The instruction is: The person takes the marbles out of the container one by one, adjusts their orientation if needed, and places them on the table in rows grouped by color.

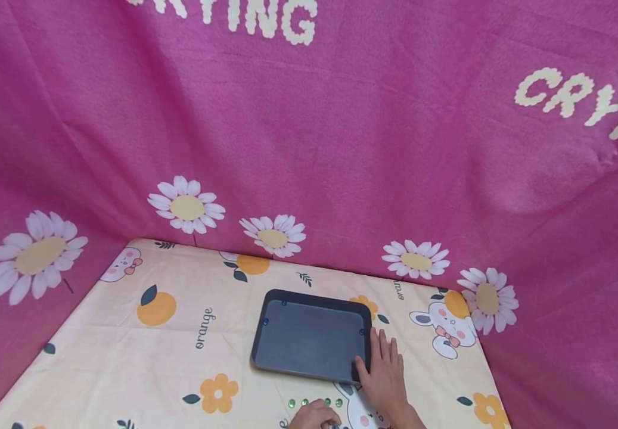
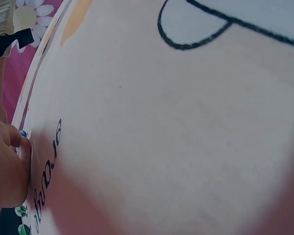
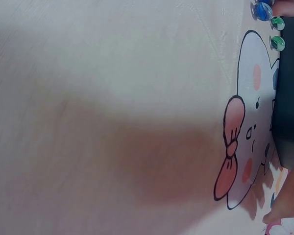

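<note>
Under the right hand (image 1: 385,376), fingers straight, the tray (image 1: 309,342) is being touched. By the curled left hand (image 1: 315,415), grip unclear, blue marbles (image 3: 262,11) are being touched and could be sent rolling by a bump.

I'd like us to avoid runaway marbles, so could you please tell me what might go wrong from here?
1. The left hand is close beside the loose green marbles, so it might knock one out of line.
2. The right hand lies along the tray; a push could shift it and set the blue marbles inside rolling.
3. The blue marble near the left fingertips could roll off if nudged.
</note>
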### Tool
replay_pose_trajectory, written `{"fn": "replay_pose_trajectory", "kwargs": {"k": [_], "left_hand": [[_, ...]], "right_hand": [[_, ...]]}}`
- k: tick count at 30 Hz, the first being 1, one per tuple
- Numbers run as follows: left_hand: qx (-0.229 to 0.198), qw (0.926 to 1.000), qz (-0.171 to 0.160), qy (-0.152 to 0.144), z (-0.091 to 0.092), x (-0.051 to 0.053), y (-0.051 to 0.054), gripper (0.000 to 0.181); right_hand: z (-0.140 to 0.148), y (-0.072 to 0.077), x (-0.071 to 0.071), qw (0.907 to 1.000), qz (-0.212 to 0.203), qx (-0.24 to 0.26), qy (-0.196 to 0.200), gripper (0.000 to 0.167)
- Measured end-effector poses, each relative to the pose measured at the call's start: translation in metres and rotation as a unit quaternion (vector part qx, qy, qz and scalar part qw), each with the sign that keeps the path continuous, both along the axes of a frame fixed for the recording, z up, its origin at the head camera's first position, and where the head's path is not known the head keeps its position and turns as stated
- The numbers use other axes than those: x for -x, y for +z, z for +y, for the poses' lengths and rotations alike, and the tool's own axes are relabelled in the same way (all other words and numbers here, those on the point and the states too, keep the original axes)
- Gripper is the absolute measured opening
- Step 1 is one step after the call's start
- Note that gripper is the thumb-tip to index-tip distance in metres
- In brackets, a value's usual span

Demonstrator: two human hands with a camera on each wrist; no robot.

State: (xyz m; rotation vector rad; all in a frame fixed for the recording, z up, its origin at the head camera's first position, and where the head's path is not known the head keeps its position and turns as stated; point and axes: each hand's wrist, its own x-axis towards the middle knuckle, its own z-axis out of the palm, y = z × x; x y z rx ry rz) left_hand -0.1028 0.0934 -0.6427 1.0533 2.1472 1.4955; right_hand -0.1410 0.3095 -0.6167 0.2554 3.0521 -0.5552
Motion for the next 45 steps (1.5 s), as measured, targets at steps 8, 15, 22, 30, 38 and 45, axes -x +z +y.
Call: {"fn": "replay_pose_trajectory", "kwargs": {"k": [8, 15, 22, 30, 38, 45], "left_hand": [[0.024, 0.9988, 0.038, 0.022, 0.003, 0.0, 0.002, 0.014], [0.021, 0.9996, 0.005, 0.021, 0.003, 0.0, 0.003, 0.017], [0.016, 0.9994, -0.003, 0.03, 0.002, -0.002, 0.004, 0.014], [-0.045, 0.9986, -0.017, 0.023, 0.0, 0.001, 0.009, 0.014], [-0.058, 0.9963, -0.008, 0.062, 0.011, 0.021, 0.036, 0.009], [-0.057, 0.9945, -0.001, 0.087, 0.019, 0.05, 0.055, 0.013]], "right_hand": [[0.0, -0.001, 0.002, 1.0, -0.005, -0.004, -0.003, 0.081], [0.0, -0.001, 0.002, 1.0, -0.007, -0.002, -0.005, 0.081], [-0.001, -0.001, 0.002, 1.0, -0.001, -0.002, -0.006, 0.08], [-0.002, 0.0, 0.002, 0.9999, -0.004, -0.002, -0.014, 0.08], [0.001, -0.001, 0.002, 0.9999, -0.004, -0.004, -0.014, 0.08], [0.001, -0.004, 0.003, 0.9999, 0.004, -0.005, -0.01, 0.08]]}}
